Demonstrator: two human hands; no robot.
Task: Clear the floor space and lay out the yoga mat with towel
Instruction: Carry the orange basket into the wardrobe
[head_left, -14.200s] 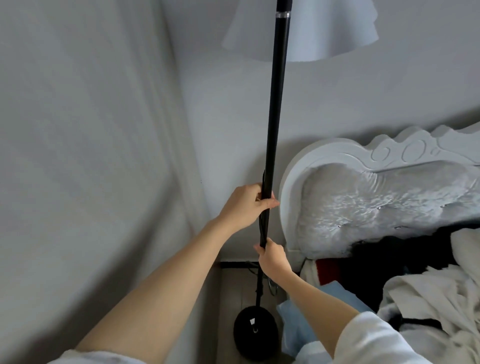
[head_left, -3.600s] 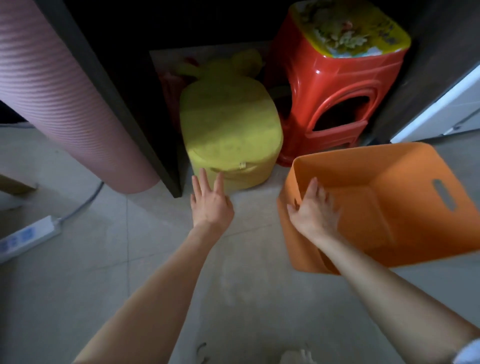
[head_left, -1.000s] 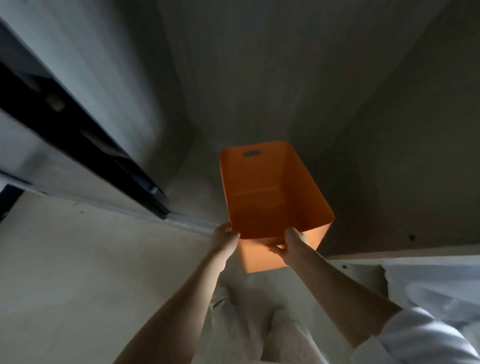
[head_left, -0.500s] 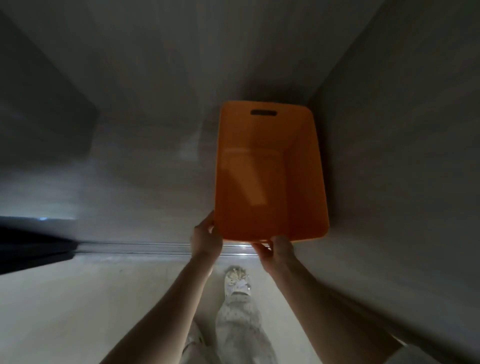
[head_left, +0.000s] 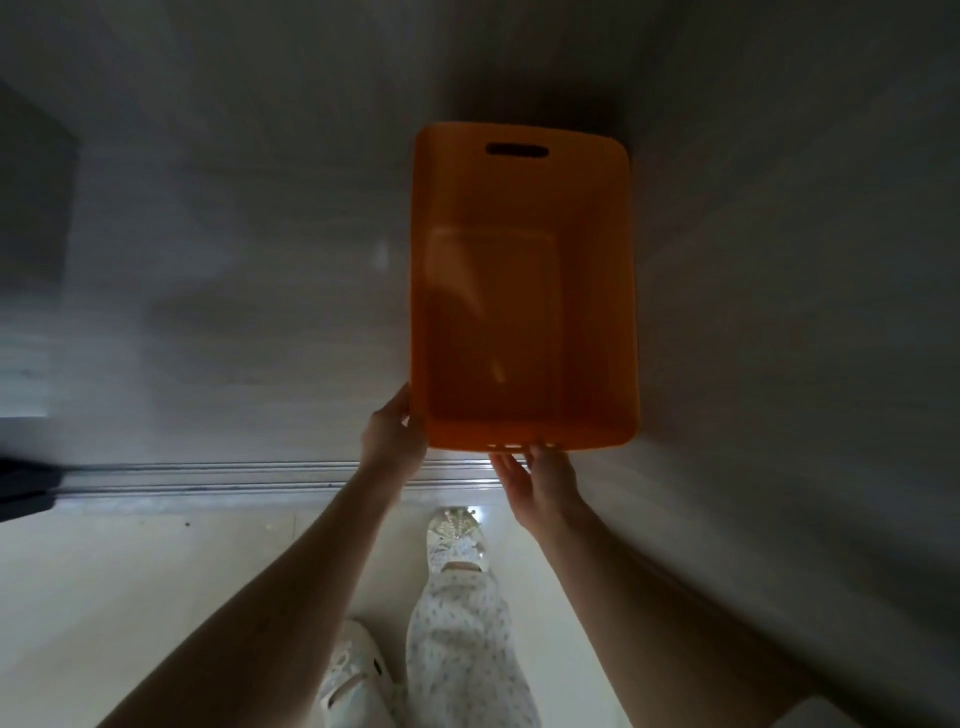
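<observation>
An empty orange plastic bin (head_left: 524, 291) with handle slots in its end walls lies lengthwise inside a dark recess, close to the recess's right wall. My left hand (head_left: 393, 439) grips the bin's near left corner, thumb up along the side. My right hand (head_left: 537, 475) is just below the near rim, its straight fingertips touching the rim by the handle slot. No yoga mat or towel is in view.
A metal sliding-door track (head_left: 218, 475) runs across the floor in front of the recess. My feet in white shoes (head_left: 457, 535) and patterned trousers stand on pale glossy tile (head_left: 130, 597). A dark panel (head_left: 26, 486) shows at the left edge.
The bin has gone deeper into the recess and now lies straight. My right hand has let go of the rim and only touches it; my left hand stays at the corner.
</observation>
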